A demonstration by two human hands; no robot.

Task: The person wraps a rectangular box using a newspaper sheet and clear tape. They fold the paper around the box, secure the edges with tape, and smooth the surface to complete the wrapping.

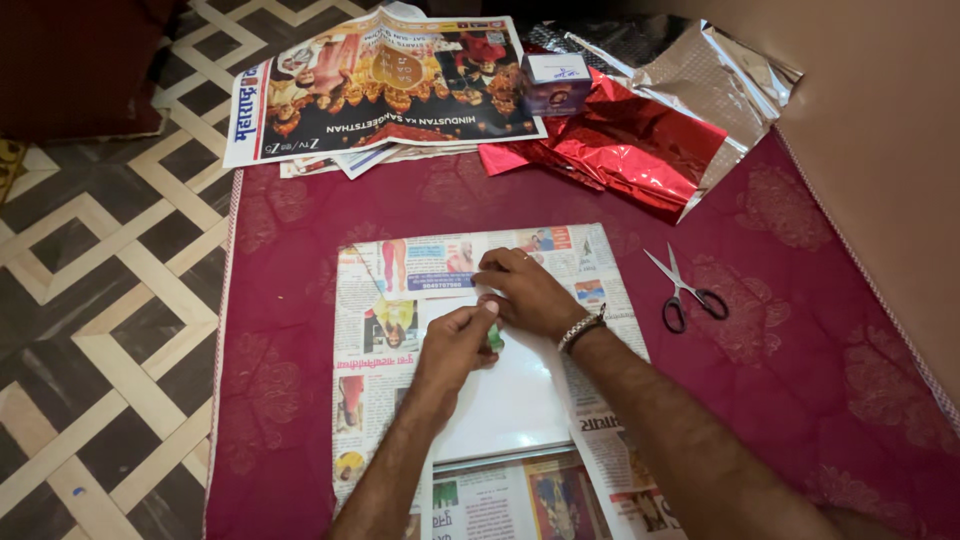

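Observation:
A flat white box [505,395] lies on a spread newspaper sheet [365,300], and a newspaper flap [435,265] is folded down over its far edge. My left hand [455,345] pinches a small green object [495,337], likely a tape roll, at the flap's lower edge. My right hand [525,290], with a beaded bracelet on the wrist, presses flat on the flap just beside it. Both hands touch at the fingertips.
Black-handled scissors [685,290] lie open on the maroon mat [290,250] to the right. Farther back are red and silver foil wrap [630,145], a small purple box [557,82] and a stack of newspapers [380,85]. A wall runs along the right; patterned floor lies left.

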